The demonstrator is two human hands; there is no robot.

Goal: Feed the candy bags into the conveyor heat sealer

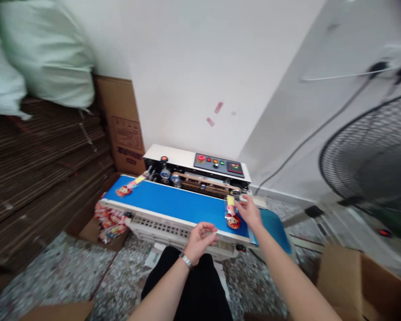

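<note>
A small clear packet (pixel 233 219) with a yellow top and a red cartoon-face item lies near the right end of the blue conveyor belt (pixel 177 205). Its upper end is close to the rollers of a white band sealing machine (pixel 183 157). My right hand (pixel 251 213) has its thumb and fingertips at the packet's upper right edge, apparently pinching it. In front of the belt, my left hand (pixel 200 240) hovers with loosely bent fingers and nothing visible in it. Another such packet (pixel 128 187) lies at the belt's left end, its yellow top toward the machine.
A cardboard box with a pile of similar packets (pixel 111 223) stands below the belt's left end. Stacked flat cardboard (pixel 50 165) and pale sacks (pixel 47 53) are at left. On the right are a black fan (pixel 370 151), a power cable (pixel 300 138) and an open carton (pixel 341 276).
</note>
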